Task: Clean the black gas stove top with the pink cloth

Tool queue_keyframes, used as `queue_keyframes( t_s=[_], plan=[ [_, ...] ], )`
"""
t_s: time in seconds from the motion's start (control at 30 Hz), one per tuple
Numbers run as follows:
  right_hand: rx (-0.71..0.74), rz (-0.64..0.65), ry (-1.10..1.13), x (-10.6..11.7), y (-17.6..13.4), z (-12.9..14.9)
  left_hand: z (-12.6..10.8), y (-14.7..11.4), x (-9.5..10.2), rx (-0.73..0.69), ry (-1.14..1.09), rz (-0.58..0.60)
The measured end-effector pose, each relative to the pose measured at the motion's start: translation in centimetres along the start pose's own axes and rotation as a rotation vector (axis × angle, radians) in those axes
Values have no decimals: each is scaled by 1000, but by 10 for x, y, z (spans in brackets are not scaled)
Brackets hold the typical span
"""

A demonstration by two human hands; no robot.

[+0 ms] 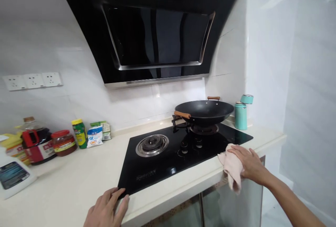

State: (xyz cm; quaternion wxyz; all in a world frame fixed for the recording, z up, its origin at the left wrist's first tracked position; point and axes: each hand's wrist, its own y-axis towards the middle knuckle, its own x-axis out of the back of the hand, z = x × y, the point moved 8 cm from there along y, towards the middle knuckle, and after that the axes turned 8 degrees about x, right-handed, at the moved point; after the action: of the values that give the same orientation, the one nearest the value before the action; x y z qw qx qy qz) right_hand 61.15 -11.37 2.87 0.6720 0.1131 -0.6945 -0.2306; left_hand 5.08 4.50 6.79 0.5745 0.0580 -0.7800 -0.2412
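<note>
My right hand (250, 162) is closed over a pale pink cloth (232, 167) at the front right of the black gas stove (162, 171). Part of the cloth hangs over the counter's front edge. At the stove's front left corner, my left hand (106, 207) rests with its fingers apart, fingertips touching the corner, holding nothing. A black wok (207, 113) with wooden handles sits over the right burner. The left burner (152, 145) is uncovered, and two knobs (184, 146) stand between the burners.
A turquoise canister (240, 116) with a tilted lid stands right of the wok. Along the left wall are a white bottle (15, 174), a dark sauce jug (38, 143), a red-lidded jar (63, 143), a green shaker (79, 134) and packets (95, 136). A black range hood (157, 38) overhangs the stove.
</note>
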Motion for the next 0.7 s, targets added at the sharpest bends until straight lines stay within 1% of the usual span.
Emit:
queue_keyframes(
  t_s=[0.07,0.1,0.17,0.27,0.33,0.37,0.43,0.5,0.53,0.6,0.67,0.7],
  plan=[
    [-25,-6,-8,4,-2,8,-2,0,1,13,-4,2],
    [-30,-2,-5,5,-3,18,-2,1,1,15,-7,1],
    [-16,21,22,6,-3,49,-3,1,1,16,-10,-11],
    [77,51,124,2,0,119,-3,1,3,21,-1,-38],
    [121,97,191,-6,4,171,-3,1,4,24,6,-21],
    [139,93,215,-8,6,198,-4,1,4,26,7,-6],
    [222,102,281,-14,8,252,-5,0,5,33,6,21],
    [310,70,351,-15,8,297,-5,-1,6,39,8,21],
    [345,30,375,-14,7,313,-5,-1,6,36,11,15],
    [412,-42,412,-10,3,332,-3,-1,6,29,22,-1],
    [485,-78,455,-6,0,334,0,-1,4,9,32,-11],
    [514,-88,480,-4,-2,329,2,-1,3,-6,36,-19]
  ],
)
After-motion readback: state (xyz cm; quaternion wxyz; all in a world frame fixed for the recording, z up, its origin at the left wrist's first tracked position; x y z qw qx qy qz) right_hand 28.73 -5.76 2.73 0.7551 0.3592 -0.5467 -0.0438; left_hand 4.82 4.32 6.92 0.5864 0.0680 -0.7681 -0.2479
